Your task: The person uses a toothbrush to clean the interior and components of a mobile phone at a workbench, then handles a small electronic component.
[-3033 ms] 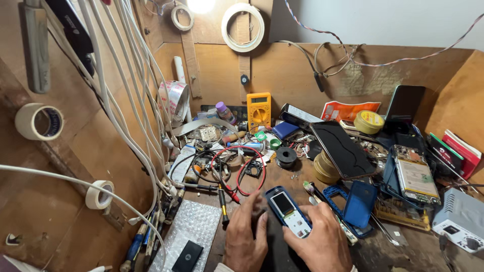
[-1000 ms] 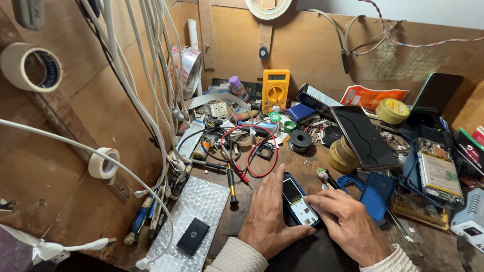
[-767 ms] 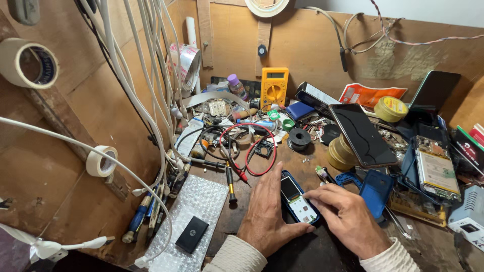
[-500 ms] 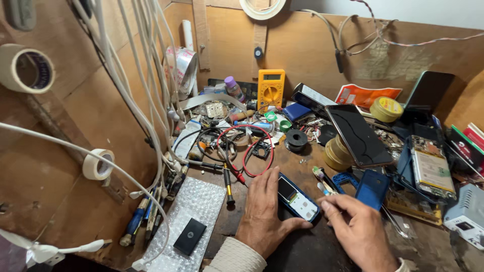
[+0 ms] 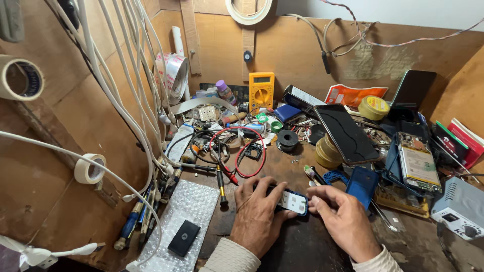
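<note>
Your left hand (image 5: 259, 216) lies palm down low in the head view, knuckles up, its fingers spread and stretched forward and to the right. Its fingertips curl down over something small. Your right hand (image 5: 345, 221) sits just beside it on the right, back of the hand facing up, thumb and first fingers drawn together toward the left hand in a light pinch. The two hands nearly meet at the fingertips. A pale knitted cuff covers each wrist, and both forearms enter from the bottom edge.
</note>
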